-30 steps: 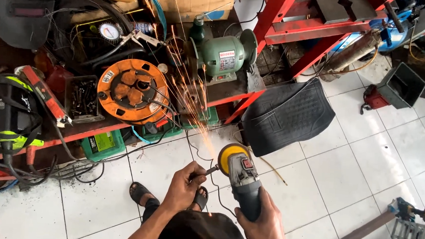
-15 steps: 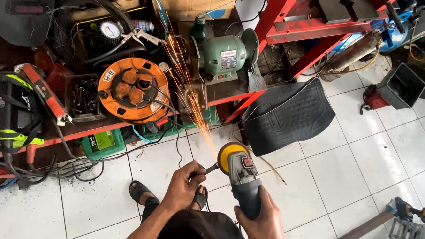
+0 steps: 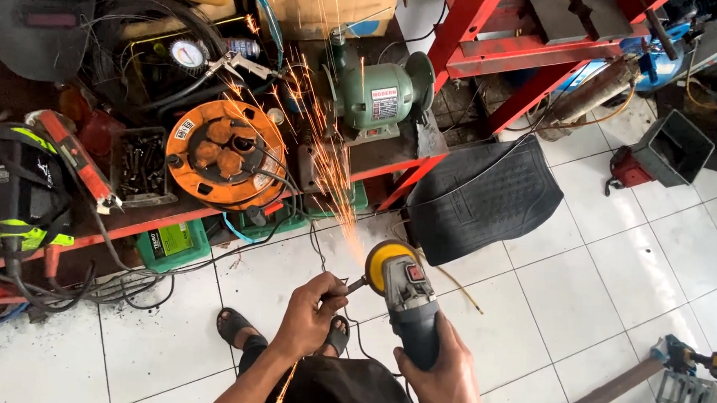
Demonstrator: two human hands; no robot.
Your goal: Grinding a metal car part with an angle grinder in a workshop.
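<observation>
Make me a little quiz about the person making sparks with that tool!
1. True or false: the right hand holds the grinder by its dark body.
2. What does the left hand hold against the yellow disc guard? A) a hammer B) a small metal piece C) a paintbrush
3. Fill in: the sparks fly up toward the green ____ on the red shelf.

Key: 1 true. 2 B. 3 bench grinder, which stands beside the orange cable reel.
</observation>
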